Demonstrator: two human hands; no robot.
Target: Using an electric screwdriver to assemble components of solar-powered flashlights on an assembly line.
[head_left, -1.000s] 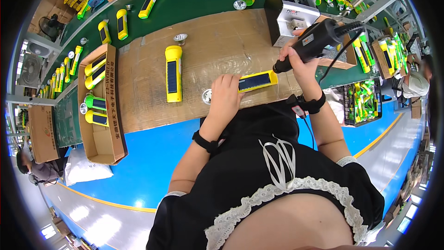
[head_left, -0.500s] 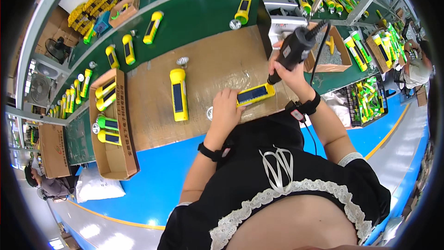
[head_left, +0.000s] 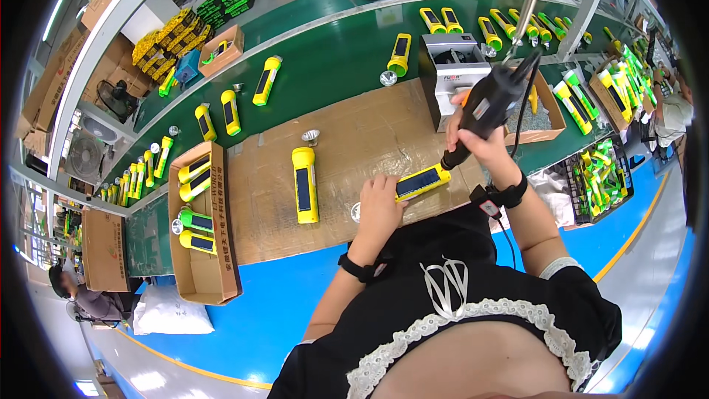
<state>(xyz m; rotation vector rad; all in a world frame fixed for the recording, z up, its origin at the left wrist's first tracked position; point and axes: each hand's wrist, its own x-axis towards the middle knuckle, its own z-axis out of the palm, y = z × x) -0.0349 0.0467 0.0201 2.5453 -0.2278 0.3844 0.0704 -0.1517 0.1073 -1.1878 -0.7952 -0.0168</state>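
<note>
A yellow flashlight (head_left: pixel 422 183) with a dark panel along its side lies on the cardboard in front of me. My left hand (head_left: pixel 380 207) is closed around its left end, holding it down. My right hand (head_left: pixel 480 146) grips a black electric screwdriver (head_left: pixel 487 103), tilted, with its tip at the flashlight's right end. I cannot see a screw there. Just left of my left hand lies a silver reflector (head_left: pixel 356 212), partly hidden. Another yellow flashlight (head_left: pixel 305 186) lies further left, with a loose reflector (head_left: pixel 310 135) beyond its head.
At the left stands a long carton (head_left: pixel 225 251) of flashlights. A metal-fronted machine (head_left: pixel 456 77) is behind the screwdriver, beside a box of small parts (head_left: pixel 543 114). More flashlights (head_left: pixel 399 55) lie along the green bench (head_left: pixel 332 59). A black crate (head_left: pixel 602 177) stands at the right.
The whole view has shifted, so the bench sits lower and further right in the picture. Both hands keep their holds, and the screwdriver tip remains at the flashlight's right end.
</note>
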